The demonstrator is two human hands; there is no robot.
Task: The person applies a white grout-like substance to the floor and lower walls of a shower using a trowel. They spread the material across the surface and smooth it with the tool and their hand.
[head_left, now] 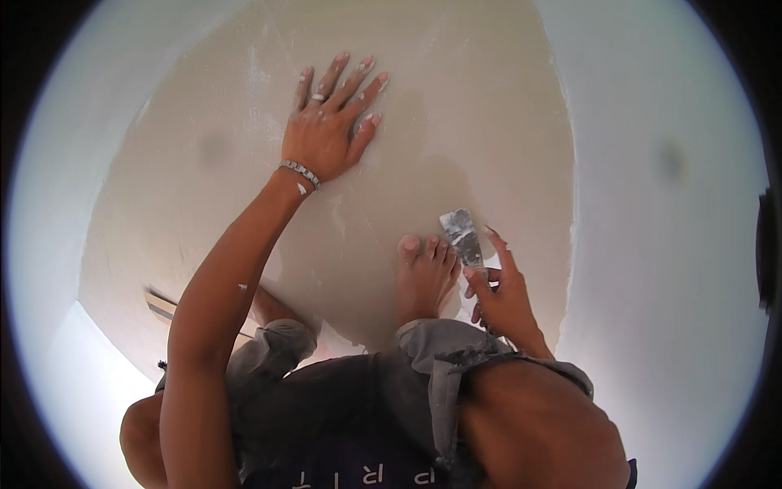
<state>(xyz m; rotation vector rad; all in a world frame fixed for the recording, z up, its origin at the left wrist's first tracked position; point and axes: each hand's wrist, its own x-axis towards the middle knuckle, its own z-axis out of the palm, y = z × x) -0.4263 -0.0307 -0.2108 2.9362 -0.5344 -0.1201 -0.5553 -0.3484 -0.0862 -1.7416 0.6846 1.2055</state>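
Observation:
My left hand (330,122), flecked with white compound, lies spread on the beige surface (204,212) near the upper middle, with a metal bracelet at its wrist. My right hand (497,293) grips a small putty knife (462,235) at centre right, its index finger raised beside the blade. The blade is smeared with white and grey material. Just left of the knife is my bare right foot (423,281), its toes partly beside the blade.
Pale white walls (668,261) curve along both sides. At the lower left, a flat brown strip (159,303) lies partly behind my left forearm and leg. My bent legs (529,407) in grey clothing fill the lower edge.

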